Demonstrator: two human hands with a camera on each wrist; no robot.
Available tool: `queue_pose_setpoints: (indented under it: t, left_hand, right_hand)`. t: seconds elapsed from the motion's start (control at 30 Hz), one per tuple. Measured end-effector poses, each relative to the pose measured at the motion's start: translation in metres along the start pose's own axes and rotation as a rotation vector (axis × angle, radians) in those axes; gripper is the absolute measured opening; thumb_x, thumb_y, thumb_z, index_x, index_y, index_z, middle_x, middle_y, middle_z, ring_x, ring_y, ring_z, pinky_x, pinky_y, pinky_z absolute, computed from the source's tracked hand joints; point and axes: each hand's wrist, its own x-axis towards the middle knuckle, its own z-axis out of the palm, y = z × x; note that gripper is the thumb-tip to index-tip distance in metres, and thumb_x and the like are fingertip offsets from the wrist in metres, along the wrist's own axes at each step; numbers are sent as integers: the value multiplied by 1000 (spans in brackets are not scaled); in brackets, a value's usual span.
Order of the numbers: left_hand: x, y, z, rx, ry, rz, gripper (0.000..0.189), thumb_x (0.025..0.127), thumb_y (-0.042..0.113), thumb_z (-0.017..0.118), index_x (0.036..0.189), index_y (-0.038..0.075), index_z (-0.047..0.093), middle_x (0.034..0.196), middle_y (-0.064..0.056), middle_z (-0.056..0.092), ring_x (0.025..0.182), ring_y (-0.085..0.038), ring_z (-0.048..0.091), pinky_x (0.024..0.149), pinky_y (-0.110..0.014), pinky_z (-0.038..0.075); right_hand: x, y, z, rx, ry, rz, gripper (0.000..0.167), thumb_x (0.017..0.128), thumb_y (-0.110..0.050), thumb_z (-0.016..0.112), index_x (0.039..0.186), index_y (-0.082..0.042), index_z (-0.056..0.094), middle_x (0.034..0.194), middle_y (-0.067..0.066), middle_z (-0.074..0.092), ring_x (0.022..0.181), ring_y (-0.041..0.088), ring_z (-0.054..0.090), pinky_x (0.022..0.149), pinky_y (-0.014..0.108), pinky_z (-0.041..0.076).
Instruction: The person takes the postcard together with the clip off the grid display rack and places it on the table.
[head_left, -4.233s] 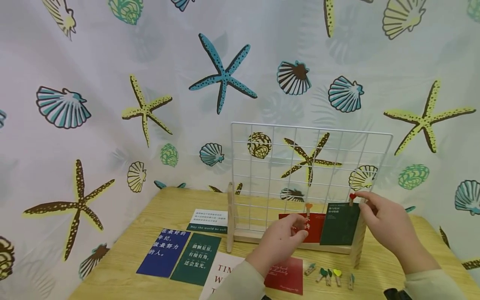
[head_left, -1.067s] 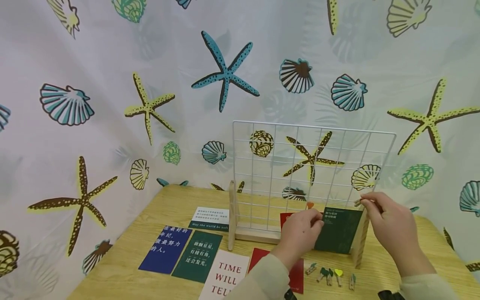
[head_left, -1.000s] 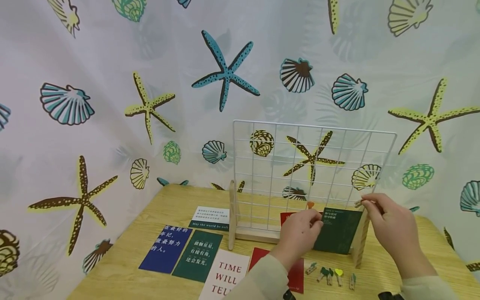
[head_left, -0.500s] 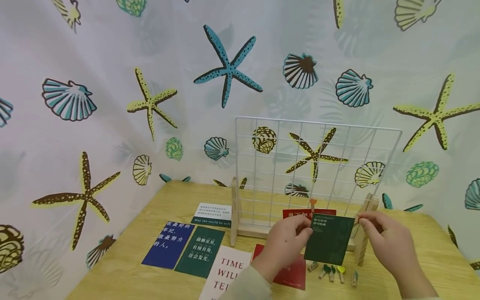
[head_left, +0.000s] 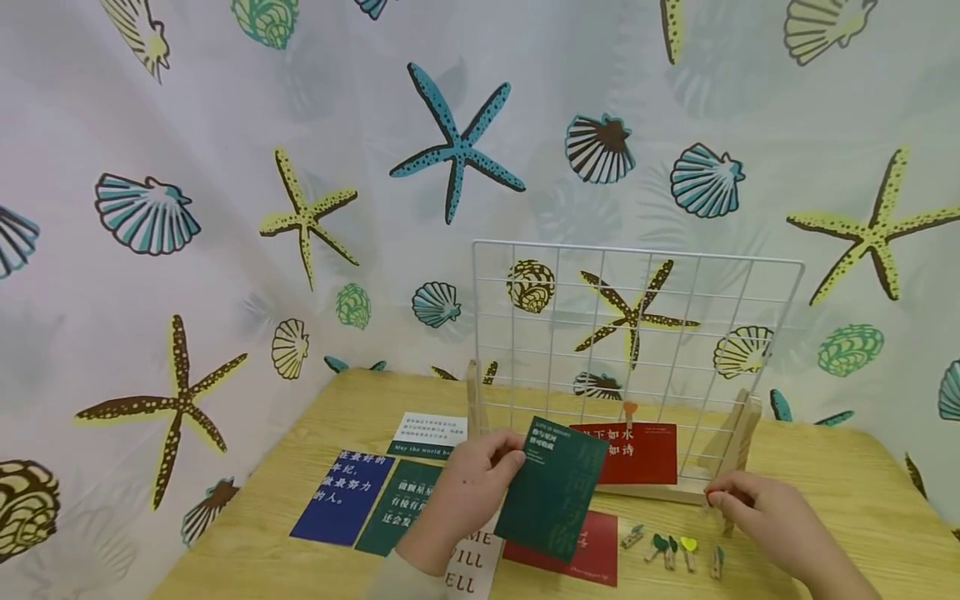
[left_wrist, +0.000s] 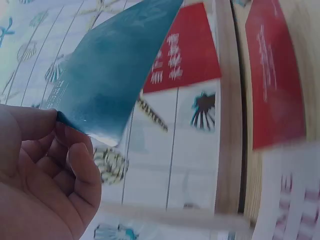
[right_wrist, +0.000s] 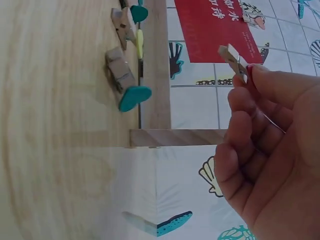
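My left hand (head_left: 472,483) pinches a dark green card (head_left: 551,492) by its left edge, tilted and raised over the cards on the table. In the left wrist view the same green card (left_wrist: 115,65) bends slightly from thumb and fingers. My right hand (head_left: 765,508) pinches a small wooden clothespin with a red heart, near the rack's right foot; the right wrist view shows this clothespin (right_wrist: 234,62) between thumb and index finger. Behind them a red card (head_left: 645,454) hangs on the white wire grid rack (head_left: 637,333), held by a clothespin with an orange heart (head_left: 630,412).
Several small clothespins (head_left: 671,550) with green and yellow hearts lie before the rack. On the wooden table (head_left: 255,517) are a blue card (head_left: 341,500), another green card (head_left: 382,529), a white-and-green card (head_left: 427,429), a white lettered card (head_left: 472,571) and a red card (head_left: 600,533).
The dark green card and red-heart clothespin have come off the rack's right side. My left hand has carried the card left and forward; my right hand has lowered with the clothespin.
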Motion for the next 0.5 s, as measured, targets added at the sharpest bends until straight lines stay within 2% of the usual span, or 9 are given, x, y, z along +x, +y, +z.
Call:
queue_pose_setpoints:
  t: [0.13,0.27,0.4,0.5]
  left_hand:
    - [-4,-12,-25,35,71,-33,14,104,14,58,111,11,69,91,0,63,80,-18,56,72,-37,49]
    - [-6,-26,-49,62,146,-111,15,105,14,56,113,11,68,88,-2,61,77,-20,54,68,-37,47]
    - [-8,-43,-71,131,193,-190,18,107,17,53,117,13,67,90,-2,60,80,-21,53,70,-36,45]
    - [-8,-56,-84,158,214,-225,20,107,18,51,119,11,66,91,-4,60,80,-22,54,70,-36,45]
  right_hand:
    - [2,7,3,26,-53,8,23,102,-33,61,110,-14,72,92,-2,67,79,17,56,67,36,47]
    - [5,16,5,45,-91,-10,22,102,-30,61,110,-13,72,90,-3,65,78,17,54,67,35,46]
    - [6,27,7,83,-124,-52,21,103,-26,60,110,-10,72,92,-1,66,77,15,53,66,32,46]
    - [5,32,7,97,-134,-69,20,103,-25,61,109,-10,73,97,-1,68,82,14,55,69,30,48]
